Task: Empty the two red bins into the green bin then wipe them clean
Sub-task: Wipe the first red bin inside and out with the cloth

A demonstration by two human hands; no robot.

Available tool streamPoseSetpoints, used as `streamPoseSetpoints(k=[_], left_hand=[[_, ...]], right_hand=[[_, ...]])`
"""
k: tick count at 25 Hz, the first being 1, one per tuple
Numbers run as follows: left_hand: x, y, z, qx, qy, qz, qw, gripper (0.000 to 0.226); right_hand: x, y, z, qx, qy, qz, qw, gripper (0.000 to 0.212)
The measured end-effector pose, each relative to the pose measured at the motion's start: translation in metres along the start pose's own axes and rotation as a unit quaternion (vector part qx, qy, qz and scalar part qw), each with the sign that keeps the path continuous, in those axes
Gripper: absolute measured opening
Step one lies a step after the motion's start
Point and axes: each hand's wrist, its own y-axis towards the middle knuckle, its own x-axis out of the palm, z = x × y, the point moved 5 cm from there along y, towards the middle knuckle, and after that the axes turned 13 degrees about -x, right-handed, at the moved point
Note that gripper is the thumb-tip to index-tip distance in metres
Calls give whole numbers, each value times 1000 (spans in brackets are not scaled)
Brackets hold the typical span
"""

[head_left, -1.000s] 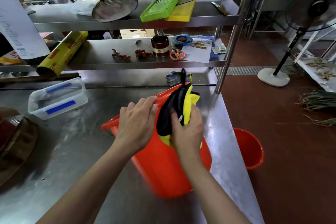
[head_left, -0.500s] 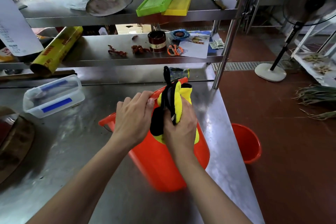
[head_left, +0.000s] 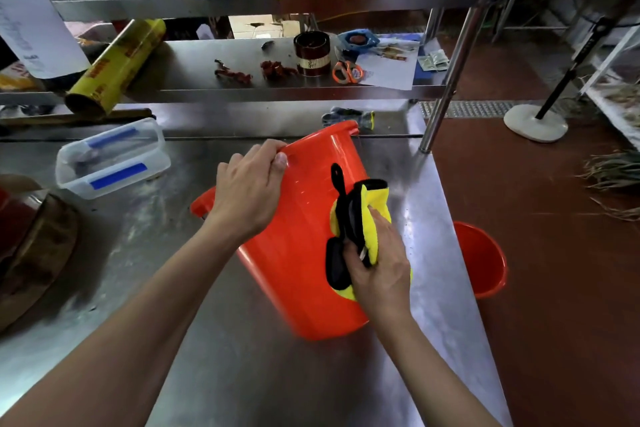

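1. Head view: steel table carries a red bin tipped on its side, mouth facing away; its inside is hidden.
2. Second red bin stands on the floor just beside the table; what it holds cannot be told. No green bin shows.
3. Left hand grips the tipped bin's rim.
4. Right hand clutches a yellow-and-black cloth against the outer wall. Wiping seems underway; next probably calls for turning the bin.
5. Clear tub holds blue-handled items.

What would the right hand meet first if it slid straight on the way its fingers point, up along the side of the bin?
Probably nothing solid. The right hand presses the cloth against the red bin, pointing up and away. Beyond the cloth lies bare table, then the glove, though depth is unclear.
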Motion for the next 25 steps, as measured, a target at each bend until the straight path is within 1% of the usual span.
streamPoseSetpoints(k=[3, 7, 11, 14, 18, 20, 22, 25], left_hand=[[1, 2, 0, 0, -2, -2, 1000, 50], [4, 5, 4, -4, -9, -9, 1000, 34], [5, 4, 8, -4, -2, -3, 1000, 34], [5, 3, 8, -2, -9, -7, 1000, 33], [6, 2, 13, 16, -2, -13, 1000, 43], [5, 3, 11, 9, 0, -9, 1000, 38], [5, 4, 8, 0, 8, -10, 1000, 33], [6, 3, 10, 7, 19, -4, 1000, 46]], right_hand=[[-15, -29, 15, 30, 4, -9, 1000, 58], [-27, -50, 28, 50, 11, -24, 998, 60], [-28, -53, 31, 68, 15, -23, 997, 61], [-20, -39, 18, 32, 23, -12, 999, 61], [4, 6, -7, -46, 12, -8, 999, 60], [17, 27, -18, -77, 10, -13, 997, 55], [28, 45, -28, -95, -1, -17, 995, 53], [40, 66, -43, -96, -5, -15, 995, 53]])
